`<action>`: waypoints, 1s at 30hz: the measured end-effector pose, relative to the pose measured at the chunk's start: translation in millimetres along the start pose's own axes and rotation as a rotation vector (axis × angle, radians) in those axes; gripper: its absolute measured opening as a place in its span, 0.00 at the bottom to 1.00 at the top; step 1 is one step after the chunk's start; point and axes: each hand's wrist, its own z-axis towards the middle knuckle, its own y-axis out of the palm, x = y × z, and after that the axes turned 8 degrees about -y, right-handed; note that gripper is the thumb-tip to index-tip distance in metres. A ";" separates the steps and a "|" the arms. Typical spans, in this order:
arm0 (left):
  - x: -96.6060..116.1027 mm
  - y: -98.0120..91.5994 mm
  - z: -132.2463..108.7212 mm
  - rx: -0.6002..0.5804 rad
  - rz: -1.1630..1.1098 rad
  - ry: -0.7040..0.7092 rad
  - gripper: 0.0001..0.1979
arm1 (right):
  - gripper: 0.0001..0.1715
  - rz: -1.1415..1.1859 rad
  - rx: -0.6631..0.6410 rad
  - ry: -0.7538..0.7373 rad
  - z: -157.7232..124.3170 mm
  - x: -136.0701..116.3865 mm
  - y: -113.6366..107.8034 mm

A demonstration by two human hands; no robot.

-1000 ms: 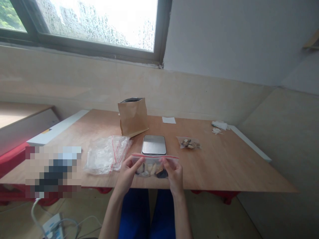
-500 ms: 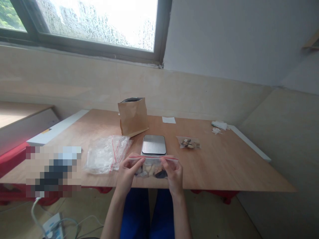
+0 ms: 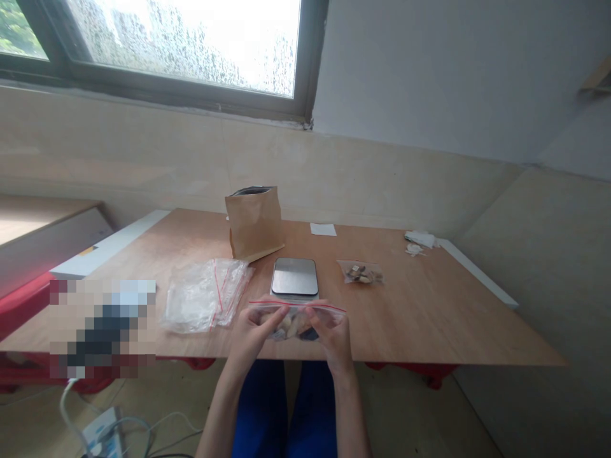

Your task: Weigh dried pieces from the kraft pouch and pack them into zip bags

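Both my hands hold a small clear zip bag (image 3: pixel 296 321) with a red seal strip, filled with mixed light and dark pieces, just above the near edge of the wooden table (image 3: pixel 429 318). My left hand (image 3: pixel 252 334) pinches the top strip left of centre. My right hand (image 3: pixel 331 337) pinches it right of centre. A small digital scale (image 3: pixel 294 277) with a steel top lies just beyond the bag.
A pile of empty clear zip bags (image 3: pixel 205 294) lies left of the scale. A brown paper pouch (image 3: pixel 254 222) stands open behind it. A second filled small bag (image 3: pixel 360 273) lies to the right. A white paper slip (image 3: pixel 323 229) and crumpled white scraps (image 3: pixel 420 242) lie farther back.
My fingers have slid inward along the red seal strip toward the middle of the bag. The bag has tilted and dropped slightly; nothing else moved.
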 end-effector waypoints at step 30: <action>-10.6 5.5 5.4 0.038 0.062 0.066 0.10 | 0.08 -0.001 0.067 -0.034 -0.5 5.2 20.9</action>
